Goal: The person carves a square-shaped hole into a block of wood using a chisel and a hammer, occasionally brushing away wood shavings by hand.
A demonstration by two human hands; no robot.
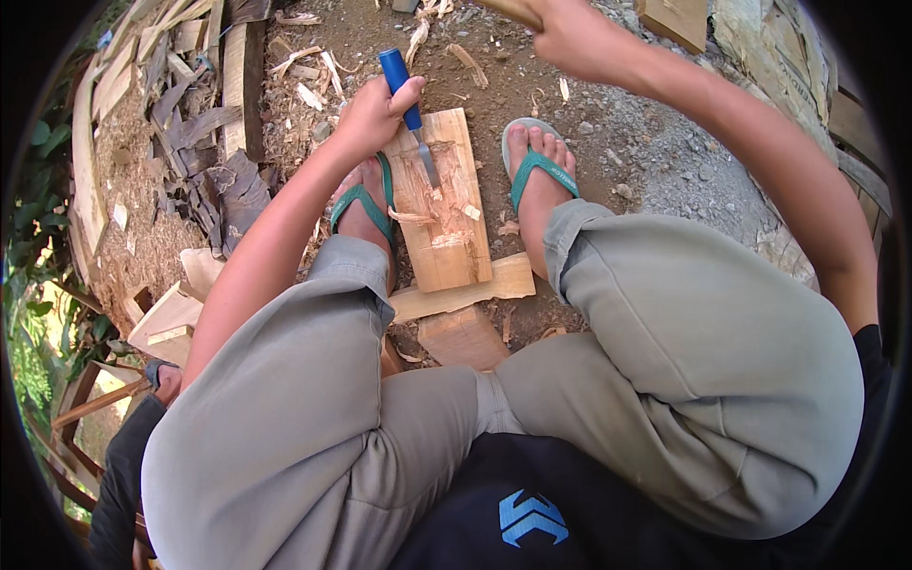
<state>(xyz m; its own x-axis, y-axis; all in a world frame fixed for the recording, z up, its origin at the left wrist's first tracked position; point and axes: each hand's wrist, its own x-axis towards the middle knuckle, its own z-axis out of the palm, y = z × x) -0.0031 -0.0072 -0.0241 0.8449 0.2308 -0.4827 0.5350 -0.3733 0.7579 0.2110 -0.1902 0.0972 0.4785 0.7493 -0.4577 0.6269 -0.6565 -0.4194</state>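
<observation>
My left hand (369, 118) is wrapped round the blue handle of a chisel (394, 72). The chisel tilts, its metal blade pointing down at a rough, chipped recess in a pale wooden board (450, 262). This board lies between my feet, its near end resting on a wooden strip (508, 278). Up at the top edge, my right hand (579, 40) grips a wooden handle (514, 9), raised apart from the chisel. The picture cuts off the handle's far end, so the tool's kind is hidden. Curled shavings and a small chip lie on the board.
My feet in green-strapped flip-flops flank the board. A wooden block (464, 339) lies nearer me. Planks and bark scraps (204, 119) pile at left; another block (674, 21) lies at upper right. Shavings litter the dirt. Another person's dark sleeve (128, 475) shows at lower left.
</observation>
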